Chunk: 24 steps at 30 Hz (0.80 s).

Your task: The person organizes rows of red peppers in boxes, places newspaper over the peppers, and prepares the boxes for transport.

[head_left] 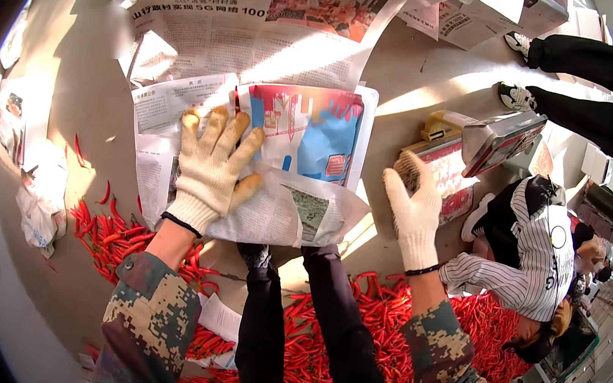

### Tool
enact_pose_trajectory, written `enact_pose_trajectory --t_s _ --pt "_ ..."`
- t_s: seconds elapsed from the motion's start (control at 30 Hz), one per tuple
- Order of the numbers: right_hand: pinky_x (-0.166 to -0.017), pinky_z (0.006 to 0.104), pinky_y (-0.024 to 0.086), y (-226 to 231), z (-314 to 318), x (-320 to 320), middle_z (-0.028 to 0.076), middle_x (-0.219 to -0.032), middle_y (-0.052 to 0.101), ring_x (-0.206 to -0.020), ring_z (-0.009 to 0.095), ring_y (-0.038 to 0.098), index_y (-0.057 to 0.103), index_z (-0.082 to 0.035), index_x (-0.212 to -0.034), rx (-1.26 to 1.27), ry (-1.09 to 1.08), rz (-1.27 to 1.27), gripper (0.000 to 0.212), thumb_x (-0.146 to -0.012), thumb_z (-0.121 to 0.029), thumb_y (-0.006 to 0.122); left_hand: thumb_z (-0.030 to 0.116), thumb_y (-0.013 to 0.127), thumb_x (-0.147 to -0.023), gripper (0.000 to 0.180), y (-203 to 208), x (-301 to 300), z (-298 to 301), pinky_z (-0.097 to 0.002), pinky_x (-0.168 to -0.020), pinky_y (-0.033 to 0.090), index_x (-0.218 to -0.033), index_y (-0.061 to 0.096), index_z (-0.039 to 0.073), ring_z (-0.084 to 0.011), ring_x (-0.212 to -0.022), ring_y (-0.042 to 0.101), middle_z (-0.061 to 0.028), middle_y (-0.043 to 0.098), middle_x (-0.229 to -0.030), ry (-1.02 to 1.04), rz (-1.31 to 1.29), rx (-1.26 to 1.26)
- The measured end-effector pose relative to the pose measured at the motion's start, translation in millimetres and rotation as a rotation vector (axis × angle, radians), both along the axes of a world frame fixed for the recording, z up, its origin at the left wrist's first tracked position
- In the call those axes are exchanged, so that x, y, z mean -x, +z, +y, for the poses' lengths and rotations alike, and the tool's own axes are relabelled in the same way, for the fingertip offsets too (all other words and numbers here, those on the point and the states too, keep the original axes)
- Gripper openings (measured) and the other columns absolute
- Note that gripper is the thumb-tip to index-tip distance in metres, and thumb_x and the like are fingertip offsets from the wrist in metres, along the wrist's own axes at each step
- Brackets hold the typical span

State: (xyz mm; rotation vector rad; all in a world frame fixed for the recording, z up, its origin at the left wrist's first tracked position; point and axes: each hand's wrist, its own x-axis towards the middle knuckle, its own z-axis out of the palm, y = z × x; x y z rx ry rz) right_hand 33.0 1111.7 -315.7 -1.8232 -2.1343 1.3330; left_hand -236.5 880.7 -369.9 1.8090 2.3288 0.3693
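Observation:
My left hand, in a cream knit glove with stained fingertips, lies flat with fingers spread on a sheet of newspaper. Beneath it is a shallow white box, its rim showing on the right, with newspaper draped over its sides. A colourful printed sheet in blue, red and white lies across the box beside my fingers. Along the near side, a newspaper flap is folded inward. My right hand, gloved too, hovers right of the box, thumb and fingers apart, with nothing in it.
Red chilli peppers cover the floor around my legs. A scale with a tilted display stands right of my right hand. Another person in a striped shirt bends low at right; black-trousered legs stand behind. More newspaper spreads beyond the box.

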Motion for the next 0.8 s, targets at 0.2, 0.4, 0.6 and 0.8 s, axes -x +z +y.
enact_pose_trajectory --t_s 0.2,0.4,0.6,0.8 --pt "-0.101 0.0336 0.06 9 149 167 0.011 -0.146 0.067 -0.118 0.019 0.07 0.056 0.002 -0.158 0.327 -0.077 0.545 0.064 -0.104 -0.021 0.08 0.04 0.085 -0.068 0.08 7 -3 13 -0.0729 -0.122 0.029 -0.141 0.066 0.013 -0.0428 -0.143 0.053 -0.0161 0.061 -0.152 0.0 -0.042 -0.024" --pt "-0.083 0.0269 0.059 77 122 179 0.003 -0.104 0.081 -0.097 0.011 0.073 0.08 -0.001 -0.118 0.42 0.315 0.651 0.026 -0.094 -0.008 0.088 0.04 0.081 -0.068 0.068 21 1 23 -0.073 -0.12 0.03 -0.129 0.069 0.012 -0.0389 -0.133 0.056 -0.0134 0.063 -0.139 0.005 -0.077 -0.041" --pt "-0.097 0.0406 0.056 58 14 92 -0.001 -0.08 0.066 -0.091 0.022 0.071 0.075 -0.014 -0.088 -0.444 1.404 0.666 0.014 -0.074 -0.016 0.075 0.039 0.08 -0.08 0.057 -26 -8 -35 -0.0685 -0.115 0.038 -0.13 0.07 0.014 -0.0351 -0.131 0.058 -0.0112 0.065 -0.138 -0.026 -0.024 -0.067" --pt "-0.098 0.042 0.057 -11 -5 57 0.002 -0.08 0.068 -0.087 0.023 0.071 0.077 -0.012 -0.083 -0.452 1.525 0.383 0.009 -0.075 -0.014 0.074 0.025 0.077 -0.082 0.041 11 -5 -70 -0.0561 -0.103 0.048 -0.119 0.071 0.01 -0.0293 -0.119 0.063 -0.0069 0.068 -0.123 -0.206 -0.095 -0.013"
